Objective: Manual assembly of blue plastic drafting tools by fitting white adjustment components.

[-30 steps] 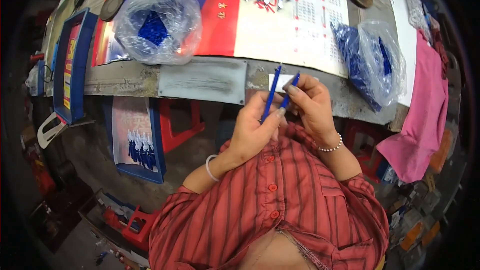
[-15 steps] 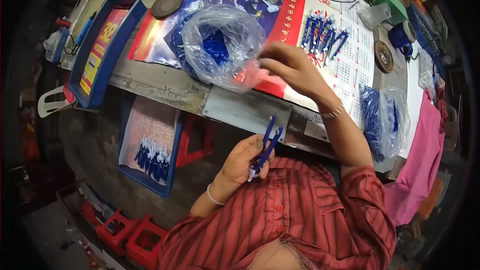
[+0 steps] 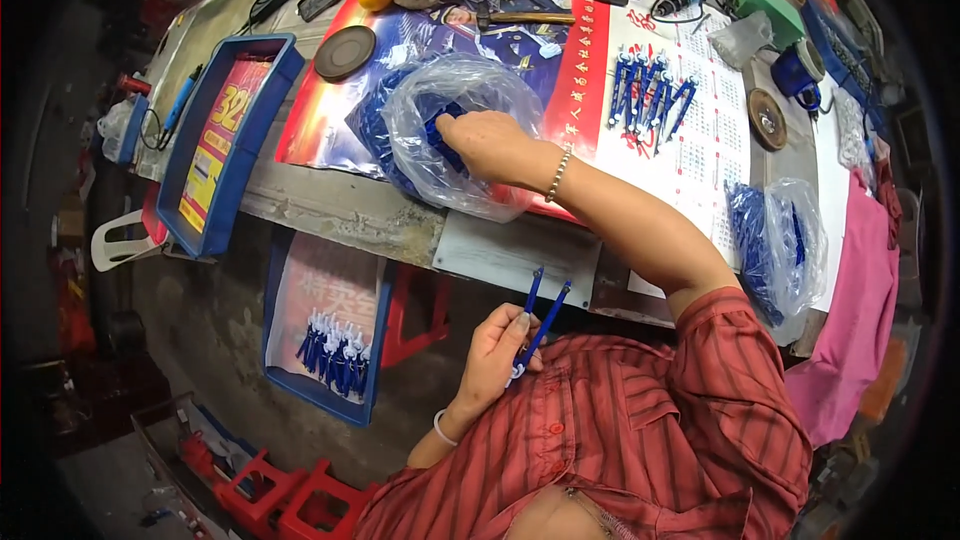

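Reaching right hand (image 3: 487,143) into plastic bag (image 3: 450,110) near table edge (image 3: 340,215), grip hidden; left hand (image 3: 497,345) pinched blue compass (image 3: 537,318) over open floor.

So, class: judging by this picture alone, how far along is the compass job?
Done: blue compasses lie in a row on the calendar and in the lower tray. In hand: left hand grips one compass; right hand reaches into the clear bag. Left: both bags hold blue parts.

Blue compass (image 3: 535,325), clear bag (image 3: 440,130), red-striped shirt (image 3: 640,440)
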A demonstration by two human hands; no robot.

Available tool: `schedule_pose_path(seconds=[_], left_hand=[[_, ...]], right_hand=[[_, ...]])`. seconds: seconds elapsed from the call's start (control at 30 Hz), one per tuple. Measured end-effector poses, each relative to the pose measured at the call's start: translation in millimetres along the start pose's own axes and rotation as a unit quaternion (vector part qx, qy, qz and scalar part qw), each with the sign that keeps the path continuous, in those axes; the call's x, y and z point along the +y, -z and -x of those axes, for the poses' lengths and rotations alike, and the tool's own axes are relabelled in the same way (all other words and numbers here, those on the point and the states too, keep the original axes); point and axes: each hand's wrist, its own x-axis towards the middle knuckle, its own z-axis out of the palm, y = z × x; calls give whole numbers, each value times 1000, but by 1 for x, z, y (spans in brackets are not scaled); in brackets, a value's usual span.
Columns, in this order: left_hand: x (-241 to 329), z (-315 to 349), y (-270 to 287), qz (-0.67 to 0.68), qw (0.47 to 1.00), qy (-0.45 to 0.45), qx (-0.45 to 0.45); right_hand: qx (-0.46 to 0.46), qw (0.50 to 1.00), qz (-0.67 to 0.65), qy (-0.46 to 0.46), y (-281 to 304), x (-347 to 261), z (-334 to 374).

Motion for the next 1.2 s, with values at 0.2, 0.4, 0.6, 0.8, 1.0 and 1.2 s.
schedule_pose_path(seconds=[0.2, 0.4, 0.6, 0.8, 1.0, 1.2], left_hand=[[-1, -6, -7, 12, 1000, -24, -14], [-3, -3, -19, 44, 997, -51, 23], [1, -20, -39, -40, 997, -68, 23], [-9, -33, -73, -118, 988, -87, -40], [-17, -33, -96, -195, 976, -79, -56], [-20, -30, -107, -218, 972, -61, -61]], right_hand=[[34, 998, -11, 58, 17, 9, 26], [156, 889, -425, -71, 67, 11, 99], [126, 617, -747, -213, 68, 15, 202], [170, 565, -771, -239, 52, 12, 255], [218, 618, -707, -265, 59, 4, 287], [217, 674, -647, -282, 60, -2, 298]])
